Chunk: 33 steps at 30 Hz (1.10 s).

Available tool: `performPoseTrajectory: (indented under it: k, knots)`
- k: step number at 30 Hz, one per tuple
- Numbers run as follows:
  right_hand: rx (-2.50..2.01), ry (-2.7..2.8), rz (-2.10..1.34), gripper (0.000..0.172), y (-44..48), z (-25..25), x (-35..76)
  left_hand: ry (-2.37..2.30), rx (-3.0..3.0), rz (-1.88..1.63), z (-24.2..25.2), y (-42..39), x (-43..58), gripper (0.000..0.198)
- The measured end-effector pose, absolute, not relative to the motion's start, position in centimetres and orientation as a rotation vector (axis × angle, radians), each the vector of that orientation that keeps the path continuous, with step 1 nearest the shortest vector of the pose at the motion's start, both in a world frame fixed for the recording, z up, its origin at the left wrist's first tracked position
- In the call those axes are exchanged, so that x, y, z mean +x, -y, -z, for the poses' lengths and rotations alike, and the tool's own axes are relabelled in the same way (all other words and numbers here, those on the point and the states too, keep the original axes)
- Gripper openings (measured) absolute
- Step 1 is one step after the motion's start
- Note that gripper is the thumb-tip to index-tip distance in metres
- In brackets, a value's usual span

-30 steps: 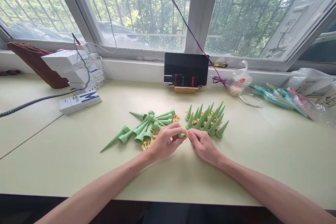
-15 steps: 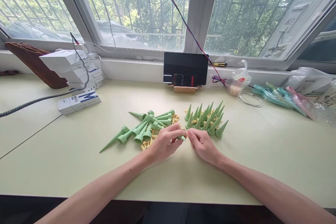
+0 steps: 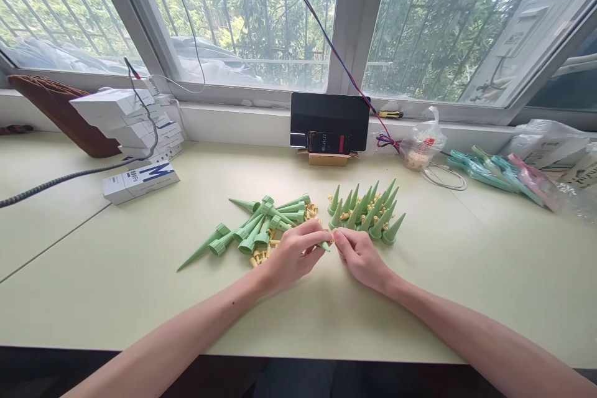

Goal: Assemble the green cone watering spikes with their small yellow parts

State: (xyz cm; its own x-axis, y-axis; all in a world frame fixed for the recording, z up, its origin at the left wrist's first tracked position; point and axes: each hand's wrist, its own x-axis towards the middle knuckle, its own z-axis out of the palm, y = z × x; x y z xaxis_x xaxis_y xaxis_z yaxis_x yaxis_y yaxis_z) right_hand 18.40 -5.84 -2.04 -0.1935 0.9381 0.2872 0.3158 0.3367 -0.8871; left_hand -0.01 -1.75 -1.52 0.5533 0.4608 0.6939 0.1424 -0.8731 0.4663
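Observation:
My left hand point(image 3: 296, 250) is closed around a green plastic watering spike point(image 3: 326, 247), whose tip pokes out past the fingers. Close against it, my right hand point(image 3: 361, 256) pinches with thumb and forefinger; whatever sits in that pinch is hidden by the fingers. To the left lies a loose pile of green watering spikes point(image 3: 252, 230), with small yellow plastic pieces point(image 3: 259, 256) partly under them. Beyond my right hand, several green spikes point(image 3: 383, 221) stand point up in rows, and more yellow pieces lie among them.
A phone point(image 3: 329, 143) leans on a dark tablet point(image 3: 326, 113) at the back. White boxes point(image 3: 142, 181) are on the left, beside a black cable point(image 3: 84, 175). A bagged cup point(image 3: 422, 144) and pastel-coloured straps point(image 3: 499, 174) lie at the right rear.
Both hands stay almost in place, close together. The green spike's tip has shifted very slightly; the piles look the same.

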Motion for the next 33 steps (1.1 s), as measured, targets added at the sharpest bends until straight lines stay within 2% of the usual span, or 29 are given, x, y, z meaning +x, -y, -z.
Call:
performPoseTrajectory:
  k: [21,33]
  knots:
    - [-1.131,1.673,-0.919,0.049,5.77,2.13,18.36,-0.532,2.418,-1.224,1.53,1.83,0.08,0.024]
    - [-1.113,1.666,-0.912,0.045,5.73,2.30,18.36,-0.529,2.422,-1.235,1.23,1.94,0.10,0.011]
